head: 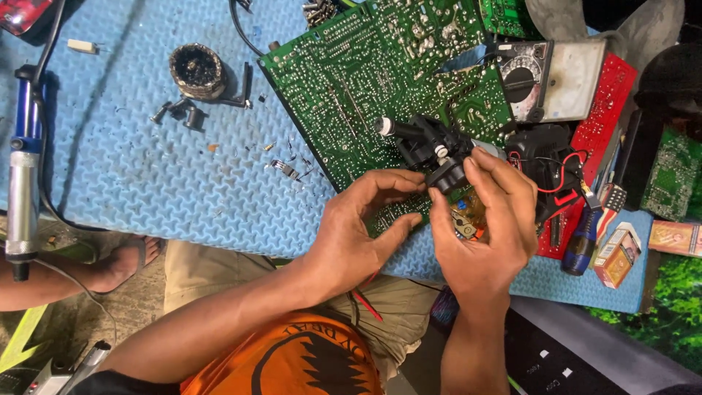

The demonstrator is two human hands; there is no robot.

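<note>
Seen from above, a person sits at a blue foam mat (pixel 146 168) and works on a large green circuit board (pixel 380 73) that lies across it. The right hand (pixel 486 227) is clamped on a black component (pixel 431 150), its fingertips pinching the part's lower end just above the board's near edge. The left hand (pixel 358 227) is half curled beside it, thumb and fingers apart, fingertips resting against the board edge and closed on nothing. To do this well, it seems wise to steady the board with the left hand, keep the right grip low on the part, and move it straight rather than twisting, so that the soldered points underneath are not strained. The black component is a chunky, angular block of dark plastic with a pale cylindrical stub sticking out to the left and a small white dot on its body; it sits over the board's lower right area, touching or just above it, and which cannot be told. A meter (pixel 548 77) with a round dial lies beyond it on a red board (pixel 610 91). A soldering tool (pixel 22 183) lies at the mat's far left, and small metal scraps are scattered near a dark round coil (pixel 196 69).
</note>
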